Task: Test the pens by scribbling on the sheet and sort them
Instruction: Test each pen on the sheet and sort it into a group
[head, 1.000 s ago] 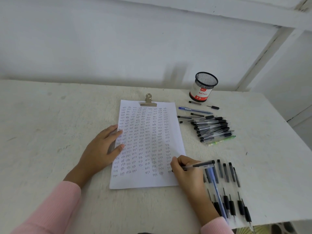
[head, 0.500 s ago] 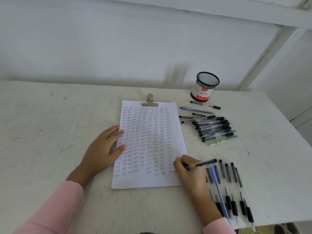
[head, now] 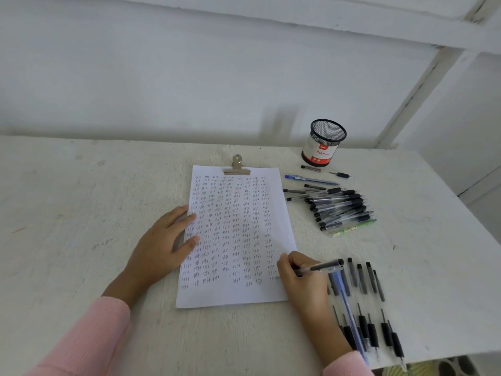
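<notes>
Your right hand (head: 303, 279) pinches the pen (head: 324, 266), judged light, stiff and slick-barrelled, low near its tip at the edge of the sheet (head: 238, 240) just beyond your fingertips; your left hand (head: 162, 248) presses that sheet, fingers straight.

- The sheet (head: 235, 240) lies mid-surface (head: 81, 199), with a clip (head: 237, 166) on its far edge.
- The pen cup (head: 322, 143) stands behind and right of the sheet, near the wall.
- Just before the cup lie loose pens (head: 311, 180); before those, right of the sheet's far half, a pile of pens (head: 339, 210).
- At the near right, rows of pens (head: 371, 308) lie by the surface's front edge.
- The left hand (head: 162, 245) rests on the sheet's left edge.
- The right hand (head: 303, 280), gripping a pen (head: 322, 267), sits at the sheet's near right corner, between sheet and rows.
</notes>
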